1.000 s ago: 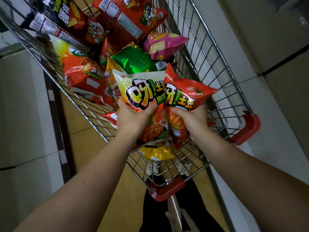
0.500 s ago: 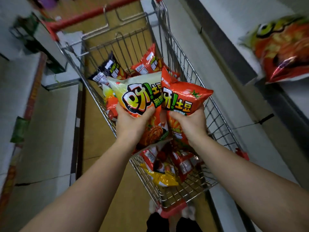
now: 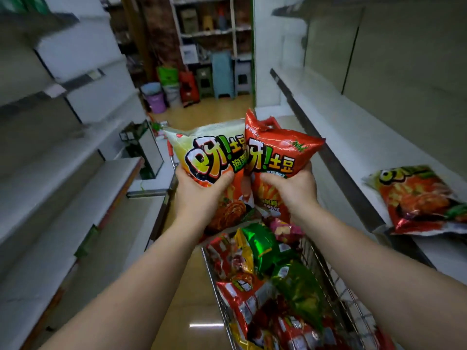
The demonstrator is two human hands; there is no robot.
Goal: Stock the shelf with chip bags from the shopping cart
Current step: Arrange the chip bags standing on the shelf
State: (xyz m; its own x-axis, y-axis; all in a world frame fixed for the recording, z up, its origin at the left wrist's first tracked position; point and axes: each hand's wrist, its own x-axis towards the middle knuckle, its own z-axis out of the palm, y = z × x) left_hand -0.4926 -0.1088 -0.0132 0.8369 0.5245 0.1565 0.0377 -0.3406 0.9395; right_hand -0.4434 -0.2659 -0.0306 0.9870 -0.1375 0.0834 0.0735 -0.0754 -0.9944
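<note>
Above the shopping cart (image 3: pixel 328 281), 2 chip bags are held up: the pale bag (image 3: pixel 204 157) pinched by the left hand (image 3: pixel 199 190), the red bag (image 3: pixel 280 157) by the right hand (image 3: pixel 293 188). Both grips are low and narrow, so a bag could probably be dropped before the shelf (image 3: pixel 336 137) right of the cart is reached.

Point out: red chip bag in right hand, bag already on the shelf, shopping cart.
red chip bag (image 3: pixel 283 152): head view, upper front panel.
bag on the shelf (image 3: pixel 419 198): head view, centre of its face.
shopping cart (image 3: pixel 336 281): head view, right wire wall.
</note>
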